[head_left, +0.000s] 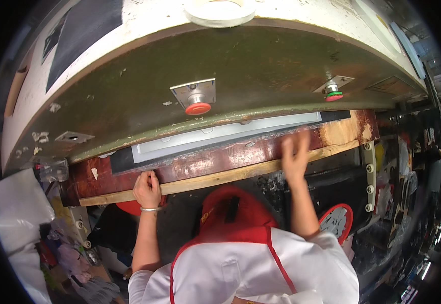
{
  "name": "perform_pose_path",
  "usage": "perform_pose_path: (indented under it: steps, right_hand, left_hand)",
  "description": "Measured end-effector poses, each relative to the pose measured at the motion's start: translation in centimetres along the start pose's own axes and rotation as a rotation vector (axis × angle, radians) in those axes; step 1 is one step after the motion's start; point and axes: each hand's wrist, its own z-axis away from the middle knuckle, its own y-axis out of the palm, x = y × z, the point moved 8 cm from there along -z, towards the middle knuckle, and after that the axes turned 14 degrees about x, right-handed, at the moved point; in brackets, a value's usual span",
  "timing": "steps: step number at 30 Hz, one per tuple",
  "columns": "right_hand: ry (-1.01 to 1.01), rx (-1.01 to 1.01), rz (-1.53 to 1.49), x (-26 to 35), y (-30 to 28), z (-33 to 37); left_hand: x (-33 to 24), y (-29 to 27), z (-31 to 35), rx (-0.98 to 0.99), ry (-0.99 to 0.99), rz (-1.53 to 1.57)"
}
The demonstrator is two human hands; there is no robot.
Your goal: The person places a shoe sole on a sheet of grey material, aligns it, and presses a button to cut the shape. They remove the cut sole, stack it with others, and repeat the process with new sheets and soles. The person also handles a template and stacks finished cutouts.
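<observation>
My left hand (147, 190) rests at the front edge of a dark red worn ledge (215, 164), its fingers curled together. Whatever those fingertips may pinch is too small to make out. Over the right part of the ledge is my right hand (295, 159), fingers stretched and apart, somewhat smeared by motion, with nothing visible in it. Farther back, a pale translucent sheet (220, 137) lies on a black mat (121, 161), partly under the green machine's lower edge.
The green machine front (251, 66) overhangs the ledge, carrying a red push button (198, 108) and a red-and-green one (334, 95). A red-rimmed round container (349, 223) with pale pieces stands at lower right. Clear plastic sheeting (20, 213) hangs at left.
</observation>
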Motion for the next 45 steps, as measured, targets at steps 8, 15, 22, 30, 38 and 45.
perform_pose_path:
  steps: [8, 15, 22, 30, 38, 45]
  right_hand:
    - [-0.324, 0.161, 0.242, -3.7, 1.7, 6.8]
    - [-0.294, -0.053, 0.347, 2.8, 0.6, 4.7]
    - [-0.320, 0.007, 0.379, 1.3, 7.2, 8.9]
    - [0.048, 0.316, -0.420, -0.7, -0.9, 11.0]
    - [-0.130, 0.020, 0.329, -4.2, -2.8, 10.4]
    - [-0.099, 0.021, 0.335, -2.2, -3.6, 4.8]
  left_hand:
    - [-0.2, 0.6, 2.3, -0.038, 0.005, 0.026]
    - [-0.5, -0.1, 11.2, 0.011, -0.020, -0.002]
    - [-1.5, -1.1, 19.1, 0.074, 0.037, -0.031]
    - [-1.0, -0.4, 24.3, 0.246, 0.071, 0.051]
    - [-1.3, 0.1, 23.0, 0.217, 0.101, 0.066]
    - [-2.5, -0.4, 18.4, 0.176, 0.060, 0.002]
